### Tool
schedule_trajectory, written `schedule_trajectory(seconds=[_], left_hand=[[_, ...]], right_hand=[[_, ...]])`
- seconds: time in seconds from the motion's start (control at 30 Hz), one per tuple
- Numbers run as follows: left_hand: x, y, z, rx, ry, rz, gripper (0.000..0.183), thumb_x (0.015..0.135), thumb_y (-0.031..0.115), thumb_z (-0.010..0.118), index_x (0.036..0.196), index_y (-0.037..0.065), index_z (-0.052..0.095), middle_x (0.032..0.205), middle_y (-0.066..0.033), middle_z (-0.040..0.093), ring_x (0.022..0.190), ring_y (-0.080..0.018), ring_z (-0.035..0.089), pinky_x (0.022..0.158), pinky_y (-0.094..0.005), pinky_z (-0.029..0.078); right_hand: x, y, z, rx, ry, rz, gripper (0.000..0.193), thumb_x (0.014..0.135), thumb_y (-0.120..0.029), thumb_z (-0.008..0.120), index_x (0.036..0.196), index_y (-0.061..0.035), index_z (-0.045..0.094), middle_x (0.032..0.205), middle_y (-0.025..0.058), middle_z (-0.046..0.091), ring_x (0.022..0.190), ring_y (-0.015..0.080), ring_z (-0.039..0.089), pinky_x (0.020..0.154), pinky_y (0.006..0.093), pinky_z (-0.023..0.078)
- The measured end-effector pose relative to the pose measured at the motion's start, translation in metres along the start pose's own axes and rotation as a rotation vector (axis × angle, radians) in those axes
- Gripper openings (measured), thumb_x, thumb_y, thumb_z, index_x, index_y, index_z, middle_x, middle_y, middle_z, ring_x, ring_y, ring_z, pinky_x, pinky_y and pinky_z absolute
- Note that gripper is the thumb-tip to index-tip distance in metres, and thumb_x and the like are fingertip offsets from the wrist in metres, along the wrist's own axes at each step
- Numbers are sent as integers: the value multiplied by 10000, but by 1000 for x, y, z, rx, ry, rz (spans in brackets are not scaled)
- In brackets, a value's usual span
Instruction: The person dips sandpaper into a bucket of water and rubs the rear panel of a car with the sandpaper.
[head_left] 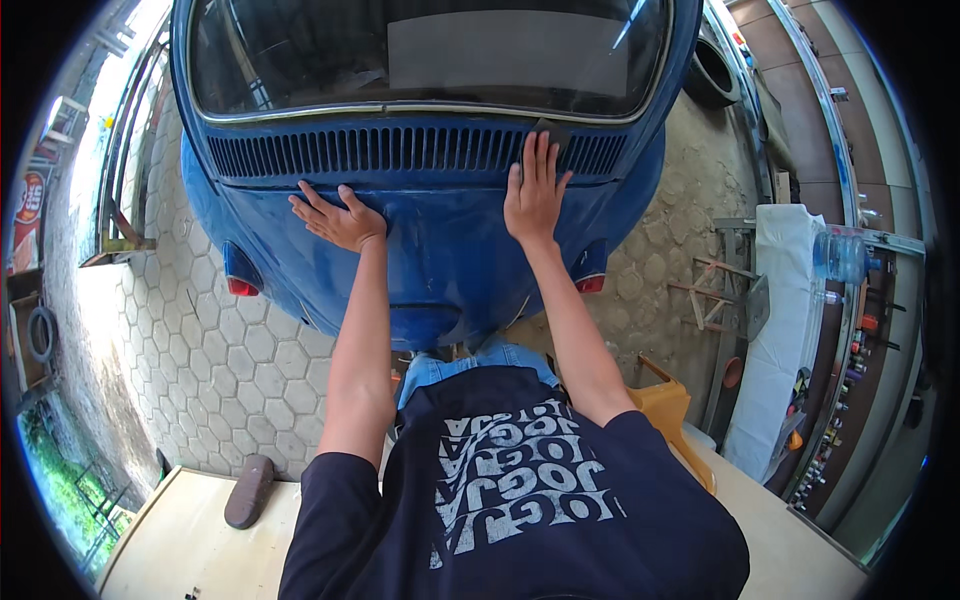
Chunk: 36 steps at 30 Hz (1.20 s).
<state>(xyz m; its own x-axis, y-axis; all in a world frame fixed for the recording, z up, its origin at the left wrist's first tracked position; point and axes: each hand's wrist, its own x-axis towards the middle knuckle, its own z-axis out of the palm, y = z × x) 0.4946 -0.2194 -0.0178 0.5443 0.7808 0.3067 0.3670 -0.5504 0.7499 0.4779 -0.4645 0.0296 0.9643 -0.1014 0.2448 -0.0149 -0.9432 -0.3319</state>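
In front of me is the rear of a blue car (450,230), with a row of slotted vents (390,150) below its rear window. My left hand (345,220) lies with fingers spread on the blue panel just under the vents, holding nothing. Further right, my right hand (535,195) reaches up over the vents, its fingers straight and pressing a small dark grey sheet (555,135) against the bodywork. Most of that sheet is hidden behind the fingers, so I cannot tell its exact material.
Red tail lights (243,287) flank the panel. To the right are a white-covered bench (775,350) with water bottles (840,257), a yellow chair (665,405) and a tyre (712,75). A brown oblong block (250,492) lies on a pale tabletop (190,530) at lower left.
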Motion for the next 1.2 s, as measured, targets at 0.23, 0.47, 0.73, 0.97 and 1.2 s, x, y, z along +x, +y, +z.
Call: schedule_trajectory(seconds=[0.23,0.47,0.73,0.97,1.2], left_hand=[[4,4,9,17,-15,5,684,945,509,429,1548,221,285,1607,-148,218,1485,-344,188,1200,-502,134],[-2,-3,7,24,-13,7,671,950,510,416,1547,231,286,1611,-143,205,1486,-343,184,1199,-510,133],[3,0,7,3,-8,20,698,943,561,383,1550,232,284,1608,-147,217,1490,-345,175,1202,-510,115],[0,3,9,-1,-25,-5,684,947,560,379,1549,251,279,1623,-104,190,1503,-305,148,1212,-521,95],[2,7,9,3,-9,2,683,946,513,419,1548,218,288,1615,-131,205,1496,-323,162,1201,-528,114]], right_hand=[[-42,-10,26,59,-5,-15,545,1056,-324,310,1570,-168,215,1630,74,194,1494,353,166,1172,631,119],[1,-26,3,56,52,-55,564,1054,-345,317,1574,-164,200,1632,69,188,1495,344,168,1180,614,121],[29,-37,0,49,50,-53,585,1053,-338,313,1579,-132,161,1637,74,170,1503,347,131,1180,612,116],[-20,-47,22,16,-89,-45,572,1052,-323,324,1577,-143,184,1636,79,173,1499,357,144,1173,628,110],[-27,-56,29,-52,-68,-158,574,1043,-331,354,1572,-156,218,1629,57,208,1498,323,178,1175,629,100]])
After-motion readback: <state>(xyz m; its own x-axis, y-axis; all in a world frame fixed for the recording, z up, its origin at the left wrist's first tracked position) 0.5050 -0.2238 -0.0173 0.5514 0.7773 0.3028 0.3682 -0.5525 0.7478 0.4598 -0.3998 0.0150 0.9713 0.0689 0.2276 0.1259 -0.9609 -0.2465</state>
